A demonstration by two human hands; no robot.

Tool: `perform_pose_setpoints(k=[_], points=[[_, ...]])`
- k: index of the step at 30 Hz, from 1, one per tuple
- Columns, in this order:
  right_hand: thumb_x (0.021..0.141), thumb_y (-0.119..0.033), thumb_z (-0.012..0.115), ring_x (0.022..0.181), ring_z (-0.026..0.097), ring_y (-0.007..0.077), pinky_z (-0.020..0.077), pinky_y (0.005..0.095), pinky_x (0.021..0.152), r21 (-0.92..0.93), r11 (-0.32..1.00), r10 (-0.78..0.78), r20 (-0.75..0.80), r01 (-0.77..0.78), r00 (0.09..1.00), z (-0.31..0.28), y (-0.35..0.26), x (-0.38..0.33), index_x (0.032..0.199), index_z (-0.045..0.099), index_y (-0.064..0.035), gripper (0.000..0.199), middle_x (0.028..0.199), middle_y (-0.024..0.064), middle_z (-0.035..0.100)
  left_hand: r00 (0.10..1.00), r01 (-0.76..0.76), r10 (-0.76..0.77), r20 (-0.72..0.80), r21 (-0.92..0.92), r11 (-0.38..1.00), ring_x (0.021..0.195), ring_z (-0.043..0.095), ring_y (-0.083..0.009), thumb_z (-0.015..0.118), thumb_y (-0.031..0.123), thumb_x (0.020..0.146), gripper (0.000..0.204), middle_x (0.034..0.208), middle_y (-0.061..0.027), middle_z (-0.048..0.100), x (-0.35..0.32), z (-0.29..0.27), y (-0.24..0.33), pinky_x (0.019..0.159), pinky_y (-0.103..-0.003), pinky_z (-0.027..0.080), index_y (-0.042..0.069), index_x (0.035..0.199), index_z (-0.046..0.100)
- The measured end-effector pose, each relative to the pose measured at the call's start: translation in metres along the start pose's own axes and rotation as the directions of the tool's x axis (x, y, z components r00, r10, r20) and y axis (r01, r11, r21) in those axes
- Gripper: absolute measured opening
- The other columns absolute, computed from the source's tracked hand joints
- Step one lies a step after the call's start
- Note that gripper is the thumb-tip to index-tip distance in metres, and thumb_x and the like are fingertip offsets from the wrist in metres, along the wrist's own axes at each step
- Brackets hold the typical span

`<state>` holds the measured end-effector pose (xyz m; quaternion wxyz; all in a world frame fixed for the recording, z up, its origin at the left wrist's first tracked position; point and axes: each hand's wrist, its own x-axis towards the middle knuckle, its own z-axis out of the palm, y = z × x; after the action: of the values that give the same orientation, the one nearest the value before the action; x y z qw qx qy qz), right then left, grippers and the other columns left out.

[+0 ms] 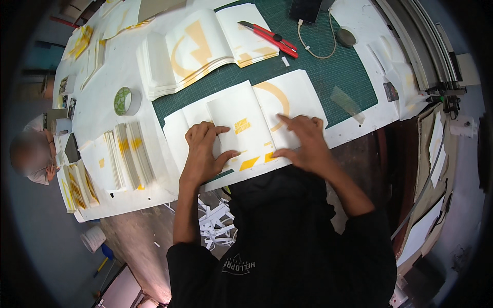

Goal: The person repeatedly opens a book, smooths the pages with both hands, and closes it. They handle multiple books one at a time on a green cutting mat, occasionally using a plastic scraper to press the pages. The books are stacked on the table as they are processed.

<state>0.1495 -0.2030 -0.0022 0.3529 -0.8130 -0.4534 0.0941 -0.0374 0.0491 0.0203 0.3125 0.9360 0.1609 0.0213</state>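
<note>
Pressing a white printed sheet (241,128) flat on the green cutting mat (328,77), left hand (203,149) and right hand (303,141) lie apart, palms down, gripping nothing. Big stack (205,49) behind looks undone; folded piles (128,159) sit at left.

We see folded sheet (241,123) on cutting mat (349,72) at table's near edge; open booklet stack (200,46) behind it; cutter (268,37) right of stack; tape roll (127,101) left of mat.

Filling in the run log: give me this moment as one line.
left hand flat on white folded sheet | right hand pressing its right side | green cutting mat beneath | red utility knife untouched
</note>
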Motion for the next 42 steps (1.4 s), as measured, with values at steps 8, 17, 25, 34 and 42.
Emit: perform_pose_setpoints(k=[8, 17, 25, 34, 42], points=[[0.078, -0.034, 0.096, 0.107, 0.065, 0.0342, 0.0497, 0.0490, 0.093, -0.441, 0.811, 0.176, -0.443, -0.385, 0.879, -0.085, 0.116, -0.013, 0.118, 0.070, -0.0044, 0.057, 0.115, 0.0145, 0.066, 1.000, -0.003, 0.003, -0.028, -0.003, 1.000, 0.124, 0.050, -0.0369, 0.097, 0.023, 0.073, 0.065, 0.123, -0.0161, 0.056, -0.002, 0.005, 0.001, 0.114, -0.048, 0.033, 0.009, 0.130, 0.068], [0.089, -0.016, 0.087, 0.083, 0.069, 0.0345, 0.0545, 0.0451, 0.078, -0.085, 0.892, 0.410, -0.266, -0.445, 0.872, -0.083, 0.095, -0.006, 0.118, 0.066, -0.0008, 0.039, 0.095, 0.0175, 0.071, 0.999, 0.002, -0.002, -0.051, 0.006, 1.000, 0.125, 0.050, -0.0362, 0.095, 0.028, 0.076, 0.063, 0.121, -0.0147, 0.056, -0.004, 0.008, 0.003, 0.114, -0.049, 0.032, 0.010, 0.130, 0.068], [0.100, -0.008, 0.072, 0.088, 0.074, 0.0299, 0.0577, 0.0402, 0.080, 0.078, 0.979, 0.201, -0.230, -0.188, 0.952, -0.059, 0.038, 0.004, 0.129, 0.068, 0.0002, 0.031, 0.110, 0.0194, 0.076, 0.999, -0.009, 0.009, -0.048, -0.012, 1.000, 0.124, 0.050, -0.0365, 0.094, 0.028, 0.077, 0.062, 0.119, -0.0134, 0.056, -0.005, 0.007, 0.001, 0.114, -0.050, 0.032, 0.009, 0.129, 0.067], [0.097, -0.014, 0.077, 0.089, 0.071, 0.0361, 0.0577, 0.0443, 0.084, 0.100, 0.995, -0.038, 0.201, 0.018, 0.979, -0.021, -0.014, 0.031, 0.138, 0.066, -0.0059, 0.044, 0.109, 0.0198, 0.074, 0.997, -0.027, 0.026, -0.073, -0.012, 1.000, 0.121, 0.049, -0.0318, 0.095, 0.031, 0.077, 0.063, 0.117, -0.0108, 0.054, -0.003, 0.010, -0.002, 0.114, -0.047, 0.029, 0.008, 0.130, 0.068], [0.094, -0.017, 0.079, 0.089, 0.063, 0.0283, 0.0479, 0.0405, 0.083, -0.116, 0.966, -0.182, 0.321, 0.230, 0.929, -0.009, -0.014, 0.028, 0.142, 0.069, -0.0140, 0.049, 0.097, 0.0119, 0.064, 0.997, -0.019, 0.018, -0.070, -0.013, 1.000, 0.121, 0.049, -0.0321, 0.095, 0.029, 0.076, 0.063, 0.118, -0.0121, 0.054, -0.004, 0.010, -0.001, 0.115, -0.047, 0.029, 0.008, 0.130, 0.068]])
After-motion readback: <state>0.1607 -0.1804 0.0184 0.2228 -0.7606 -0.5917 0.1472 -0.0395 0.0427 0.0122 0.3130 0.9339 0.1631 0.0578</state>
